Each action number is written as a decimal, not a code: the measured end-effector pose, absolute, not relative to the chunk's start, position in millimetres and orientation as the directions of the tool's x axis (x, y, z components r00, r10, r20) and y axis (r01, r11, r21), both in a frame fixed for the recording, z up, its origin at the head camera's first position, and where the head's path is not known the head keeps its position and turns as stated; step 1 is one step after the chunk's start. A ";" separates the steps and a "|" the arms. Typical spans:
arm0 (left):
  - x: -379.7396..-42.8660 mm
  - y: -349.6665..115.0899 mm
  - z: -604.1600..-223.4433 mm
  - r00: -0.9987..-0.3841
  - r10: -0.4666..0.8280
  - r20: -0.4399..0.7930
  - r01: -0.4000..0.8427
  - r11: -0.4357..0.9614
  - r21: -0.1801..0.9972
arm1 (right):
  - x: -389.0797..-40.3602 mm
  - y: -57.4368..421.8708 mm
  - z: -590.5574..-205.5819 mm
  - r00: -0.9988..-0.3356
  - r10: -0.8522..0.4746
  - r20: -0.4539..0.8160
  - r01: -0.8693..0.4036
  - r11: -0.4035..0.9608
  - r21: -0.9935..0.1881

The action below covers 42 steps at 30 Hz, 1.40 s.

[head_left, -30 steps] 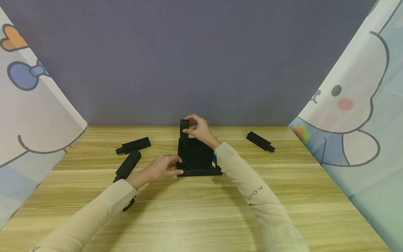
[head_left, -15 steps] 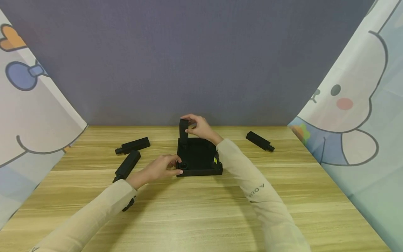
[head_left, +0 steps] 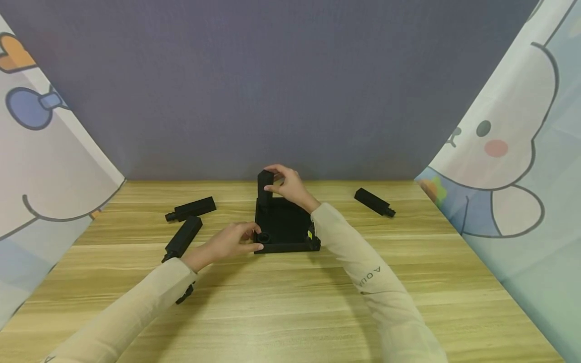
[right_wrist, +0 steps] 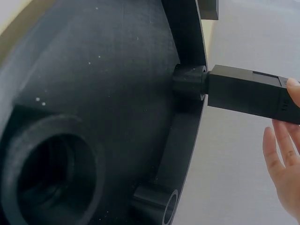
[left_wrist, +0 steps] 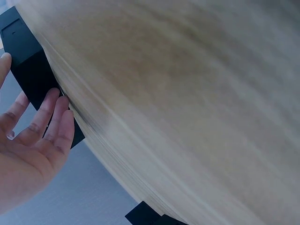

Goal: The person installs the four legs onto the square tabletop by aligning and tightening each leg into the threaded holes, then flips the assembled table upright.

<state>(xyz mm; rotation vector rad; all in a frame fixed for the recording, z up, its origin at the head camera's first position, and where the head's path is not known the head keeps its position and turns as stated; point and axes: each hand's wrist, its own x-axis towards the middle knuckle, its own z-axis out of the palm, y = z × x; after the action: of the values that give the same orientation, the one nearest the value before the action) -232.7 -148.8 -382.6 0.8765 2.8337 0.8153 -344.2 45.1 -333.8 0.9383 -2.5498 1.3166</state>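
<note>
A shallow black square base (head_left: 287,248) with raised walls lies on the wooden table. At its far left corner, a black square leg (head_left: 264,187) stands upright. My right hand (head_left: 290,187) pinches the leg's upper part between thumb and fingers. The right wrist view shows the leg's narrow neck in a round corner socket (right_wrist: 188,83). My left hand (head_left: 229,243) grips the base's near left corner, thumb at the front wall and fingers over the left side, beside another round socket (head_left: 264,237). In the left wrist view, the fingers touch a black side wall (left_wrist: 33,70).
Two more black legs, an upper one (head_left: 195,208) and a lower one (head_left: 183,237), lie on the left. Another leg (head_left: 374,202) lies on the right. A black piece (head_left: 184,294) shows partly beneath the left sleeve. A grey wall (head_left: 281,91) stands behind the table.
The upright leg has turned slightly on its axis in my right hand, with its top edges now at a different angle. My left hand keeps its place on the base.
</note>
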 end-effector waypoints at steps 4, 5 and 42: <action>-233.1 -148.8 -383.5 -0.840 0.536 0.087 0.501 0.702 0.506 | -344.6 45.2 -332.0 -0.793 -0.485 0.368 -0.584 0.434 -0.686; -233.2 -148.8 -383.7 -0.841 0.534 0.085 0.497 0.703 0.508 | -344.9 45.3 -331.3 -0.790 -0.493 0.365 -0.587 0.434 -0.684; -233.5 -151.0 -386.0 -0.836 0.542 0.081 0.499 0.692 0.522 | -345.1 40.6 -330.9 -0.793 -0.506 0.339 -0.578 0.451 -0.680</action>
<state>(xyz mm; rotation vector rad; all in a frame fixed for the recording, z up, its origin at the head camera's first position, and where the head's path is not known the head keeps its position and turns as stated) -233.5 -151.0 -386.0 0.8687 2.8157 0.8330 -345.1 40.6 -330.9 0.9739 -2.6009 1.2725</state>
